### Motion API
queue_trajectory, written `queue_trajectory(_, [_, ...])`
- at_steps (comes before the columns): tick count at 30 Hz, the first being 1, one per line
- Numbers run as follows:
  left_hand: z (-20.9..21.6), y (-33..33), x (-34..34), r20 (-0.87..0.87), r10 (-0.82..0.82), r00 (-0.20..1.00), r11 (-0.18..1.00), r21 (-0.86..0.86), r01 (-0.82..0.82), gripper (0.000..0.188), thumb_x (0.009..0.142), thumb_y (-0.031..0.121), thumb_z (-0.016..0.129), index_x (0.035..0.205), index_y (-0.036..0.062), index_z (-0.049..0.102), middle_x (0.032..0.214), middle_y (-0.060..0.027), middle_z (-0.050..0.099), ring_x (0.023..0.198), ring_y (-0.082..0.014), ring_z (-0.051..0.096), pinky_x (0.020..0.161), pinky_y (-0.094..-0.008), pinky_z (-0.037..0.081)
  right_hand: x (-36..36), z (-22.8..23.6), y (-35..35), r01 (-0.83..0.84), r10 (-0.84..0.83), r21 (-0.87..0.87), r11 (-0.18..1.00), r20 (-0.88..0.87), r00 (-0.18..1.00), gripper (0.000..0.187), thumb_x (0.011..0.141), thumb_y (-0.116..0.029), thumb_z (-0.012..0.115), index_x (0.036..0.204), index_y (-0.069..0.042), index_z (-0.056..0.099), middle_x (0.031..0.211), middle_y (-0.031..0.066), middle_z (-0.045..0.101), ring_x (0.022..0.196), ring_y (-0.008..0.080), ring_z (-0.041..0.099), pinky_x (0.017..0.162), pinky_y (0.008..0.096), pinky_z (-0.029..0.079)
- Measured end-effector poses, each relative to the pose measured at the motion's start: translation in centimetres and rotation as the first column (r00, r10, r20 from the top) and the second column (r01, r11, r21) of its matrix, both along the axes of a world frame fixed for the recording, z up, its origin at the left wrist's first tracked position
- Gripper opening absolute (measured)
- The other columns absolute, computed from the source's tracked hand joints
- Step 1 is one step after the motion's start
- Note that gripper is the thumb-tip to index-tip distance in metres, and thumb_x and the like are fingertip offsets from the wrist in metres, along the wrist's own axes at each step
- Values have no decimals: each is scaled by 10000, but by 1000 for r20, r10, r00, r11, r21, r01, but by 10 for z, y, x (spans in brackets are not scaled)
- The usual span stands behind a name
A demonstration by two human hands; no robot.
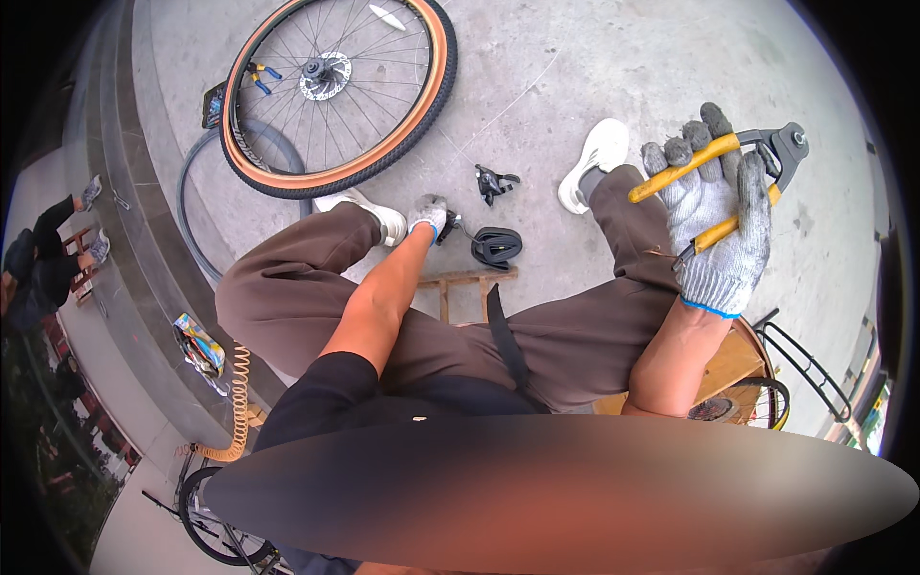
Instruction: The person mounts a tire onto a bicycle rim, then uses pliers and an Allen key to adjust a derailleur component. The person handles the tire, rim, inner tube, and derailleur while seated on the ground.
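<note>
My right hand (719, 216), in a grey and white knit glove, is raised at the right with its palm turned up. It holds cutters (685, 167) with yellow handles; their dark metal head with a pivot bolt points away from me. My left hand (428, 212), also gloved, reaches down between my feet. Its fingers are closed on a small black bike part (448, 228), mostly hidden by the hand. Close by on the floor lie a black shift lever (496, 183) and a coiled black strap-like bundle (496, 246).
A bicycle wheel (439, 115) with a tan-walled tyre lies at the far left, over a loose grey tyre (190, 177). Blue and yellow pliers (261, 77) show near its spokes. A low wooden stool (468, 279) stands between my legs. An orange coiled hose (240, 402) hangs left.
</note>
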State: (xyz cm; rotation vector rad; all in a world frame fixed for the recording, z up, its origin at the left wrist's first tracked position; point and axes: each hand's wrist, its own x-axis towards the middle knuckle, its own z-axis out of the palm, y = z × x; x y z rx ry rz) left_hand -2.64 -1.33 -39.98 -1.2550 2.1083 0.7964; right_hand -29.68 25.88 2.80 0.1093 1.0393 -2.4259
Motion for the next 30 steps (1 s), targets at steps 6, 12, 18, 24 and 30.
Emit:
queue_trajectory(6, [-3, 7, -68, -181, 130, 975, 992, 23, -128, 523, 1014, 463, 485, 1341, 108, 687, 1362, -200, 670, 1298, -408, 606, 1105, -471, 471, 0, -3, 8, -36, 37, -55, 998, 20, 999, 771, 1005, -310, 677, 1543, 113, 321, 1255, 206, 569, 1077, 328, 589, 1085, 579, 449])
queue_trajectory(12, [-47, 9, -122, 78, 189, 979, 972, 129, -198, 629, 992, 490, 488, 1429, 56, 617, 1528, -204, 546, 1418, -385, 519, 1181, -456, 405, 0, -5, 3, -30, 30, -13, 999, 62, 998, 799, 1001, -348, 684, 1553, 99, 316, 1265, 198, 568, 1077, 317, 581, 1062, 578, 448])
queue_trajectory(18, [-97, 9, -113, 41, 71, 997, 982, 170, -78, 585, 990, 447, 498, 1392, 46, 640, 1509, -216, 564, 1391, -377, 546, 1144, -455, 431, -2, -6, -10, -33, 34, -14, 999, 70, 997, 690, 1041, -348, 622, 1511, 94, 375, 1215, 191, 583, 1043, 307, 605, 983, 560, 512])
queue_trajectory(24, [11, 38, -119, -307, 80, 948, 850, 517, 96, 229, 1015, 304, 640, 1032, 88, 713, 946, -42, 717, 820, -133, 653, 687, -272, 506, -2, -12, -31, 73, -88, 114, 991, 135, 987, 341, 1061, -251, 576, 1288, 3, 556, 1000, 151, 648, 881, 321, 657, 838, 509, 591])
queue_trajectory(30, [198, 21, -149, -515, 279, 811, 555, 775, 301, 221, 1067, 251, 574, 1096, 33, 595, 1023, -91, 695, 955, -196, 687, 881, -359, 570, 8, -17, -47, -140, 137, 232, 963, 28, 990, 504, 1074, -280, 588, 1418, 78, 498, 1155, 215, 670, 1033, 330, 711, 944, 505, 621])
